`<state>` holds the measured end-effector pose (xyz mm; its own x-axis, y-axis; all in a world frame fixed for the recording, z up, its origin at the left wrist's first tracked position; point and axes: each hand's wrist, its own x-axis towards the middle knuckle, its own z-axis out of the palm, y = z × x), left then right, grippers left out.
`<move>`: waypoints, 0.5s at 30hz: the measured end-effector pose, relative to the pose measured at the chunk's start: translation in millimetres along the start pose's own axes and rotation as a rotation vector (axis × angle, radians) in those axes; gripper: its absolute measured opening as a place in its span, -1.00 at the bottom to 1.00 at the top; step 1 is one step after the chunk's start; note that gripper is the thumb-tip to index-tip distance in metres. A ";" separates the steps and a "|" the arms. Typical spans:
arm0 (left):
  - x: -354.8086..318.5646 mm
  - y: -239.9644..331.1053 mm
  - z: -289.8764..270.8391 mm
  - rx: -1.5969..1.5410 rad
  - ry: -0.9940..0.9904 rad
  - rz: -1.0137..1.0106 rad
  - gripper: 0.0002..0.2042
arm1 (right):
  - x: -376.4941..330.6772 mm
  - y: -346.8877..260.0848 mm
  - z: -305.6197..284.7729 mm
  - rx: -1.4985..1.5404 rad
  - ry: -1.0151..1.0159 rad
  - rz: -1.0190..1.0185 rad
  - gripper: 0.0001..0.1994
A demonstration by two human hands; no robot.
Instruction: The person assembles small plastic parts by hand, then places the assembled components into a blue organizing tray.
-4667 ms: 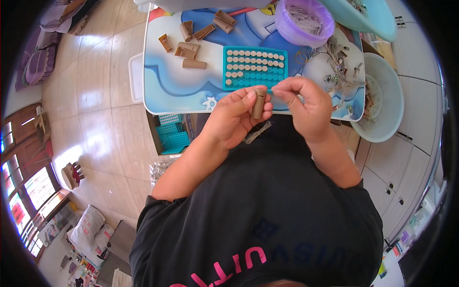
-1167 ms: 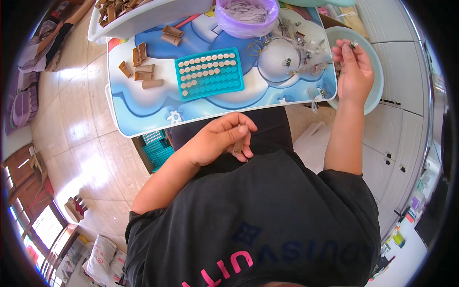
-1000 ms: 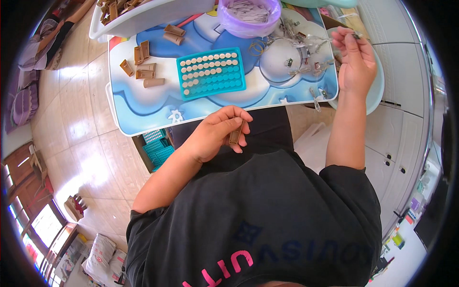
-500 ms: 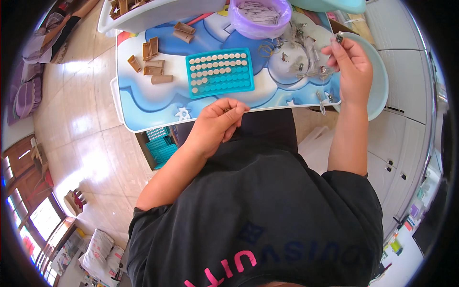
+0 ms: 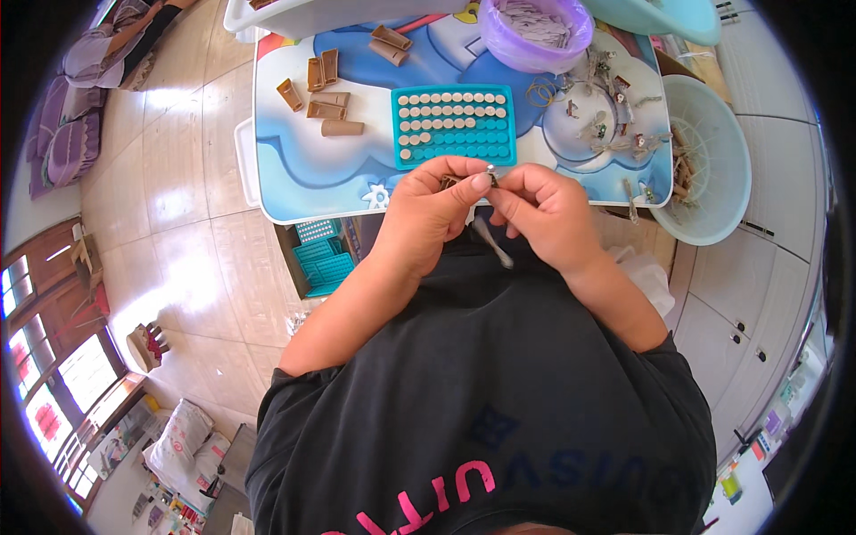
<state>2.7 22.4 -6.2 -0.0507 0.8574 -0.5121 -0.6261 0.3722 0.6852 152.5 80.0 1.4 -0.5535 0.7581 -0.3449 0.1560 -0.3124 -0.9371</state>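
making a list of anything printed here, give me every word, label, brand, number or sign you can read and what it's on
Black shirt: large pink letters, cut off by the lower edge; wording not copied here.
Same shirt: dark blue letters and emblem; wording not copied.
Pale strips in purple bowl: any print too small to read.
Small items, lower right: too small to read.
Brown piece in left hand: no lettering seen.

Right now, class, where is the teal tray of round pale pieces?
In the head view, the teal tray lies on the patterned table, just beyond the left hand and right of the loose brown pieces.
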 end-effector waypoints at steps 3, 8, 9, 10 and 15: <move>-1.5 0.8 -3.8 -0.027 -0.006 -0.032 -0.84 | -1.1 1.9 3.6 -0.224 0.065 -0.144 -0.90; -3.3 -1.7 -7.3 -0.016 -0.004 0.002 -0.84 | 0.4 4.1 6.8 -0.503 0.154 -0.436 -0.90; -3.7 -1.4 -6.5 -0.016 -0.004 0.002 -0.84 | 0.0 3.3 7.8 -0.502 0.154 -0.436 -0.90; -4.3 -0.6 -4.8 -0.028 0.015 0.009 -0.83 | -0.7 2.2 9.3 -0.453 0.181 -0.409 -0.88; -3.8 -1.8 -5.6 -0.031 0.011 0.034 -0.81 | 2.5 5.8 7.0 -0.513 0.188 -0.508 -0.83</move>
<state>-0.3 16.5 -8.4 -0.0808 0.8655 -0.4943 -0.6474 0.3316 0.6863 146.4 76.1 -4.5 -0.5168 0.8375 0.1776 0.3056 0.3743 -0.8755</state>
